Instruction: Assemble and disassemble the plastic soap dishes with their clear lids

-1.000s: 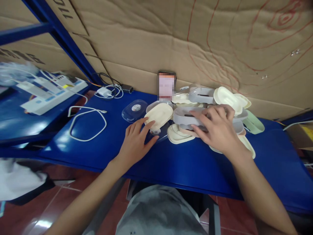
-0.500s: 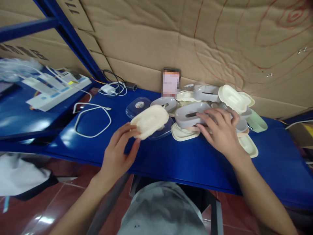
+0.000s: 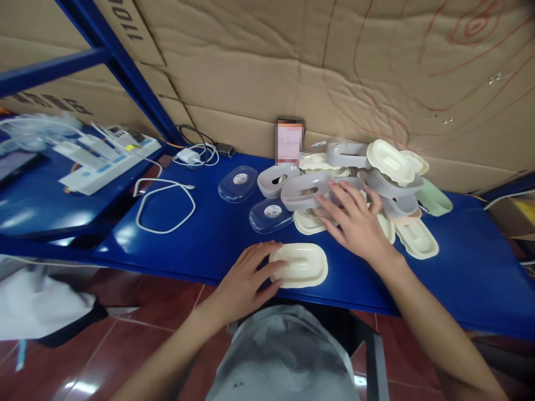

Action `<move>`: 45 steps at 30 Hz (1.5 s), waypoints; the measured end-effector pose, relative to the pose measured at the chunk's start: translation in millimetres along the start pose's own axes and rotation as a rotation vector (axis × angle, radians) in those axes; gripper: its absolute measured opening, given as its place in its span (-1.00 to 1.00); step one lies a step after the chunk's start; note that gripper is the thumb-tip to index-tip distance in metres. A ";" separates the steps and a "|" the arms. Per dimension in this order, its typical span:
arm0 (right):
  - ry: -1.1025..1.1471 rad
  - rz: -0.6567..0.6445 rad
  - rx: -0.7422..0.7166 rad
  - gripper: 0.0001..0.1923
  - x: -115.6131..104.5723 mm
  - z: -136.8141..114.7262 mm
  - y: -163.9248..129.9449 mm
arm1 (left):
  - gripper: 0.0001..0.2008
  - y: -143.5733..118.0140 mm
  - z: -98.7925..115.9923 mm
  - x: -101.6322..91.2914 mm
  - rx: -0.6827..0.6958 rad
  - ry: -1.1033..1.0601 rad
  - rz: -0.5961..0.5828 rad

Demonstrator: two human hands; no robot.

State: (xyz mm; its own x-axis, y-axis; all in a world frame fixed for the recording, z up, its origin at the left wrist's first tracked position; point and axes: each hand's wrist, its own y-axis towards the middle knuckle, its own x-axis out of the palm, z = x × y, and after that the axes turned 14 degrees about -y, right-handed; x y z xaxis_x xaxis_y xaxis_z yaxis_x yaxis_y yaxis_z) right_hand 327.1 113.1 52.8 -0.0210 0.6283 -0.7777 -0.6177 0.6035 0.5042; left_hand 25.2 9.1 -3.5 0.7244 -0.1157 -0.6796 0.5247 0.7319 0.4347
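My left hand (image 3: 253, 274) holds the left end of a cream oval plastic tray (image 3: 307, 264), which lies near the table's front edge. Its fingers and thumb reach over the tray's rim. My right hand (image 3: 355, 220) grips the right end of a grey oval plastic shell (image 3: 295, 195) with a long slot, tilted above other parts. Under that shell, another cream tray (image 3: 305, 221) is partly hidden. A second grey shell (image 3: 267, 181) sits just left of it. Two clear lids with round stickers lie farther left, one nearer (image 3: 267, 216) and one behind (image 3: 234, 189).
A phone (image 3: 290, 139) leans against the cardboard wall (image 3: 234, 61). Several cream trays (image 3: 393, 161), grey shells and a green piece (image 3: 437, 200) are heaped at the right. A white cable (image 3: 165, 230), a charger (image 3: 188, 156) and a power strip (image 3: 104, 167) lie left.
My left hand has brought the cream tray right and toward me, down onto the table front. My right hand has shifted the grey shell to the left.
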 end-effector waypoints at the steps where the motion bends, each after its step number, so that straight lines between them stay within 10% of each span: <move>1: -0.006 0.011 -0.006 -0.52 1.6 -1.0 0.1 | -0.71 4.7 -2.9 -0.4 0.001 0.011 0.025; 10: 0.022 0.230 -0.014 -0.76 -0.7 -16.5 17.3 | -0.48 20.4 -3.6 5.8 -0.027 0.133 0.141; 16: 0.451 0.113 0.033 -0.75 -31.3 -37.9 -46.5 | -0.17 -26.4 5.8 17.7 -0.115 0.016 0.153; 21: 0.610 -0.030 0.073 -0.74 -31.9 -66.0 -92.2 | -0.34 -35.0 -1.1 23.4 -0.059 -0.044 0.138; 34: 0.540 -0.104 0.086 -0.62 -29.1 -94.6 -105.2 | -0.77 -17.2 -2.7 14.7 0.070 -0.051 0.095; 45: 0.559 -0.152 0.369 -0.44 -26.2 -96.8 -112.2 | -0.42 43.5 -57.1 -10.7 -0.370 0.136 0.142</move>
State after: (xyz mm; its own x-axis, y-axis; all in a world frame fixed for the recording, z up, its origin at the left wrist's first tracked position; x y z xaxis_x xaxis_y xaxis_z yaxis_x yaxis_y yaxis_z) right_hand 320.8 -18.6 -19.8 -0.4192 0.2349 -0.8770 -0.3397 0.8552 0.3914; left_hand 14.7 80.5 -11.0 0.6995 0.0751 -0.7107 0.2096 0.9291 0.3045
